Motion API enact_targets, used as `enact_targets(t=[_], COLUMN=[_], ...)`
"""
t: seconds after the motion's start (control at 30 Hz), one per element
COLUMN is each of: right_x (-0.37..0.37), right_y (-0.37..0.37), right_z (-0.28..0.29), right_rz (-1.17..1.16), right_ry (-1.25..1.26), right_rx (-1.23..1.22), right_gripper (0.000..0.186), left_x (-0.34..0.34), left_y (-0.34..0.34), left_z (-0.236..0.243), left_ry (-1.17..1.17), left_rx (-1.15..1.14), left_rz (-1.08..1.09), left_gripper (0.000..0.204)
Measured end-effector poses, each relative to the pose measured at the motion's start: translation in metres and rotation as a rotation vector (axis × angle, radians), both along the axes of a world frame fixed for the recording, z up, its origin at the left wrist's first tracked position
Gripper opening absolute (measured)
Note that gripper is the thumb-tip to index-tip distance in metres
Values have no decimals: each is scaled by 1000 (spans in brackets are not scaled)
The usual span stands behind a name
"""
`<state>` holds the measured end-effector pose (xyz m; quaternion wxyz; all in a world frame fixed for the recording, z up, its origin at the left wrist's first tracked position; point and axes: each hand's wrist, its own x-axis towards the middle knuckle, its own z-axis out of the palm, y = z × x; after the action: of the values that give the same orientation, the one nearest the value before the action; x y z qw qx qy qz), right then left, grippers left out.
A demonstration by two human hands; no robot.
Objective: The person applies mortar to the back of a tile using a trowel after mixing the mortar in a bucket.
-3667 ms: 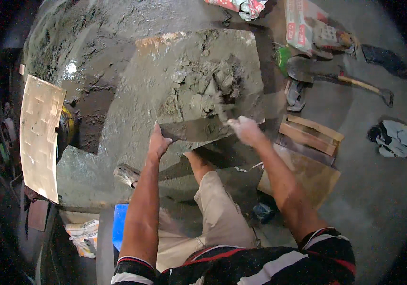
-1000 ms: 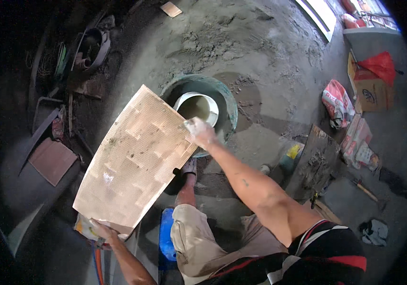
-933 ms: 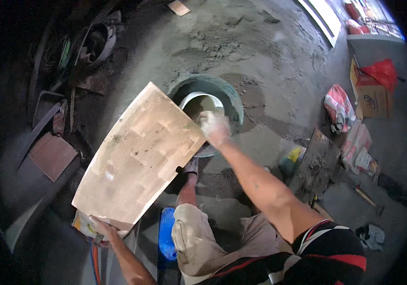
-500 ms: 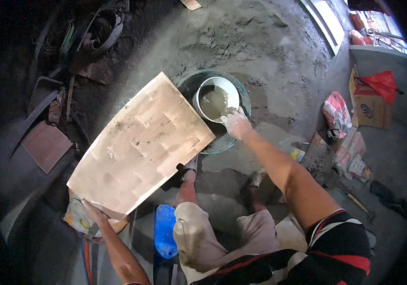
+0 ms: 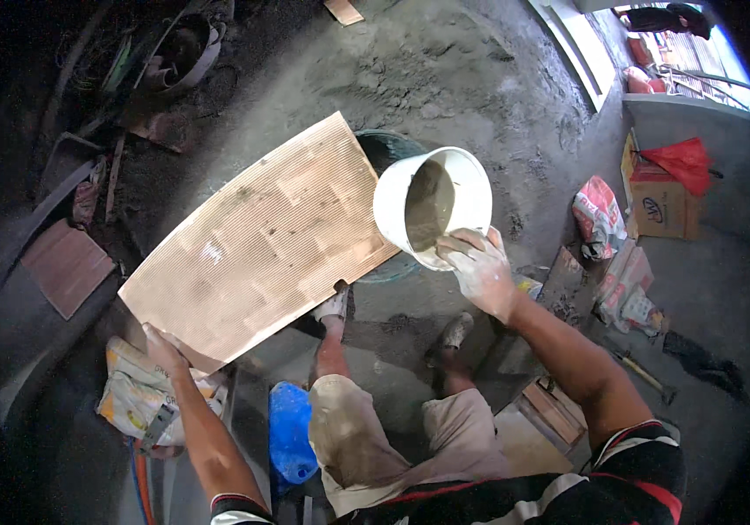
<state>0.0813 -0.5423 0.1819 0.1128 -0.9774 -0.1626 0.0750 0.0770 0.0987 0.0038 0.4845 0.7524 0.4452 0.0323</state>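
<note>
A white bucket [image 5: 385,203] is tilted in the air, with grey, watery slurry [image 5: 432,206] inside. Its near rim is gripped by my right hand [image 5: 482,273], which is coated with pale grey mud. Left of it slants a large tan tile [image 5: 261,236], ribbed side up, with dark specks and a small notch in its near edge. My left hand [image 5: 165,350] holds the tile's near-left corner; some of the fingers are hidden. Beyond the tile's right end shows part of a dark green tub [image 5: 388,144], mostly covered by the tile and bucket.
Wet grey mortar [image 5: 445,79] covers the floor ahead. A printed sack [image 5: 126,394] and a blue jug [image 5: 292,433] lie near my left leg. To the right are a red-and-white bag [image 5: 598,217], a cardboard box [image 5: 668,208] and a hammer [image 5: 646,374].
My right hand has raised the bucket out of the tub, brought it right and tipped it toward the tile. The tile has shifted slightly, still held by my left hand.
</note>
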Motion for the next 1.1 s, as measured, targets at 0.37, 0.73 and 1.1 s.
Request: enact_targets(t=[0.37, 0.73, 1.1], right_x=[-26, -16, -14], right_y=[-42, -24, 39], right_z=[48, 93, 71], right_rz=[-4, 144, 169], right_ry=[70, 306, 488], right_rx=[-115, -91, -116], right_gripper=[31, 19, 15], left_x=[48, 82, 69], left_y=[-83, -167, -268], left_z=[-30, -7, 9], left_ry=[165, 176, 97], left_rx=[179, 347, 306], left_rz=[-130, -312, -408], left_gripper=[67, 69, 57])
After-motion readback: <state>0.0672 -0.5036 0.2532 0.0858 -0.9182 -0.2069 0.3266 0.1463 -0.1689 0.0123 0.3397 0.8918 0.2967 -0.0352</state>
